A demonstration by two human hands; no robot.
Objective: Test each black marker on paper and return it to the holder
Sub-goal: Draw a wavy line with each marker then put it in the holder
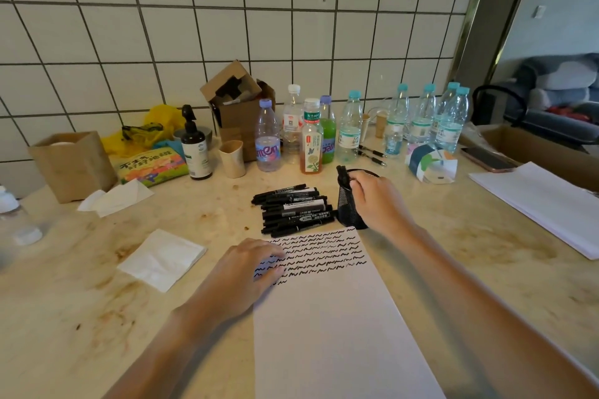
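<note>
A white-tiled wall (227, 26) backs the stained marble counter (97, 269). One paper (330, 317) lies at its near edge under the flat left hand (249, 269). About ten black markers (293, 209) lie piled mid-counter beside one mesh holder (348, 204), where the right hand (376, 201) pinches one marker (342, 173).

you've got black markers (293, 209) w/ white label print, next to a black mesh holder (348, 204). white paper (337, 317) has rows of black squiggles across its top. counter (97, 269) is beige marble w/ brownish stains. wall (227, 10) = white tiles, dark grout grid. bottles (421, 116) clear w/ teal caps; one bottle (268, 139) has a lilac cap. yellow bag (155, 126) at the back.
</note>
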